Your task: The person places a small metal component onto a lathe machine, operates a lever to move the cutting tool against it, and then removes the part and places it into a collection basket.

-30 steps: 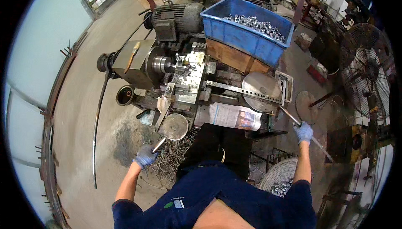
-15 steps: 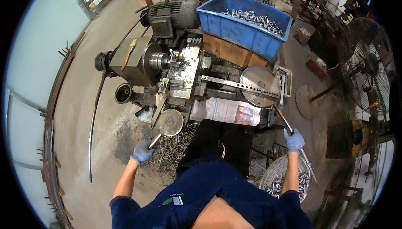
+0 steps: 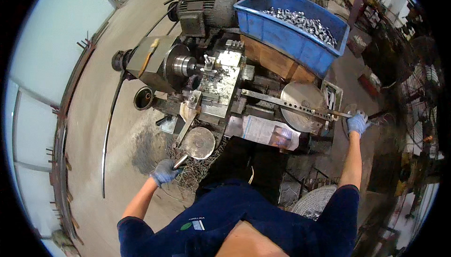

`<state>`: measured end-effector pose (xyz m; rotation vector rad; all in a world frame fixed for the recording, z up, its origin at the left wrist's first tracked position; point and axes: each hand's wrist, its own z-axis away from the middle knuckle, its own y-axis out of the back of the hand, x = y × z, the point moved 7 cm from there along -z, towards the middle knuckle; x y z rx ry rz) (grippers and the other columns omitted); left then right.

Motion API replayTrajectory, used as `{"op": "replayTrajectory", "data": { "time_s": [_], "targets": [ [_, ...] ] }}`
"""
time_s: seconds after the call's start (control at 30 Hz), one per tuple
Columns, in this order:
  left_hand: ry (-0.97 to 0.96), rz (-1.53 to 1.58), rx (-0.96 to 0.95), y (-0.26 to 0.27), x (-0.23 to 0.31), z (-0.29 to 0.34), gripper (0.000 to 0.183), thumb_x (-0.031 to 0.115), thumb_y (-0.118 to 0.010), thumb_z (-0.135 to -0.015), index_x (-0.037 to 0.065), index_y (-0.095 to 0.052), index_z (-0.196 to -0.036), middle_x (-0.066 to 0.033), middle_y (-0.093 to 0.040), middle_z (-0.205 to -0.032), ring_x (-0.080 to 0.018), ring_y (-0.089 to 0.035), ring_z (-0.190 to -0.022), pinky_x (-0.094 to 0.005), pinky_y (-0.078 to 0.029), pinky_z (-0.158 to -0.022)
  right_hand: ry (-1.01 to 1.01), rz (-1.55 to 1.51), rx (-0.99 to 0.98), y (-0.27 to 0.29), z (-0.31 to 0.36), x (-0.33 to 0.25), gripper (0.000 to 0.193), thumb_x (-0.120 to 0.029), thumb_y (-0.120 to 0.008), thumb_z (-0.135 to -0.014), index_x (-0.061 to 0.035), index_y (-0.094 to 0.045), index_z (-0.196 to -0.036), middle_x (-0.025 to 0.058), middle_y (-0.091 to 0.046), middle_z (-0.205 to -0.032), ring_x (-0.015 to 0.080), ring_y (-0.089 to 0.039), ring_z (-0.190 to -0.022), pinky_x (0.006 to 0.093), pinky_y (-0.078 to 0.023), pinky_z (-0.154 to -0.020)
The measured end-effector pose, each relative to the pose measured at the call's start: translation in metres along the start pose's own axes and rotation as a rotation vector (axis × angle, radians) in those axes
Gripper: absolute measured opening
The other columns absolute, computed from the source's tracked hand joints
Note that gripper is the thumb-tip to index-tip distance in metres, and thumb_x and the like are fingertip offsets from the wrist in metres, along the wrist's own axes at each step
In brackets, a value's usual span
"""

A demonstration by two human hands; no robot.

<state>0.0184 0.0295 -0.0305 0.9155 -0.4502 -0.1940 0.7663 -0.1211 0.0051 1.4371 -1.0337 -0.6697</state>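
At the lathe (image 3: 211,83), left hand (image 3: 165,171) grips the handwheel's crank (image 3: 181,161); right hand (image 3: 358,122) clasps the long lever (image 3: 291,107).

The left hand (image 3: 165,171) grips the handle of a round handwheel (image 3: 199,143) at the lathe's near side; a heap of metal swarf (image 3: 188,172) crowds the floor just under it; open concrete floor (image 3: 94,130) lies to its left, crossed only by a long thin rod (image 3: 109,135); the right hand (image 3: 358,122) closes on the end of a long perforated lever (image 3: 291,105), with the round metal disc (image 3: 303,107) touching behind; a blue crate (image 3: 286,36) of metal parts blocks the far side; the carriage (image 3: 218,85) fills the middle; cluttered stands hem in the right.
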Motion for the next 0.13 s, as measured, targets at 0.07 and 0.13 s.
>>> {"op": "replayTrajectory", "data": {
  "time_s": [0.07, 0.13],
  "targets": [
    [-0.057, 0.299, -0.14, -0.026, -0.028, 0.0, 0.038, 0.043, -0.063, -0.079, 0.005, -0.064, -0.086, -0.0171, -0.066, -0.078, -0.0356, -0.062, -0.071, -0.0455, -0.045, -0.065, 0.034, -0.041, 0.07, -0.008, -0.018, -0.032, 0.05, -0.033, -0.06, -0.079, -0.0124, -0.051, -0.124, 0.0087, -0.046, -0.133, 0.0318, -0.031, -0.131, 0.0517, -0.019, -0.107],
    [-0.112, 0.473, -0.347, -0.01, -0.01, 0.004, 0.045, 0.048, -0.061, -0.082, 0.004, -0.063, -0.091, -0.0151, -0.067, -0.088, -0.0299, -0.063, -0.078, -0.043, -0.045, -0.07, 0.102, -0.019, 0.033, -0.04, -0.024, -0.036, 0.065, -0.035, -0.061, -0.077, -0.0158, -0.041, -0.136, 0.012, -0.034, -0.144, 0.0301, -0.019, -0.137, 0.0532, -0.013, -0.109]
  ]
}}
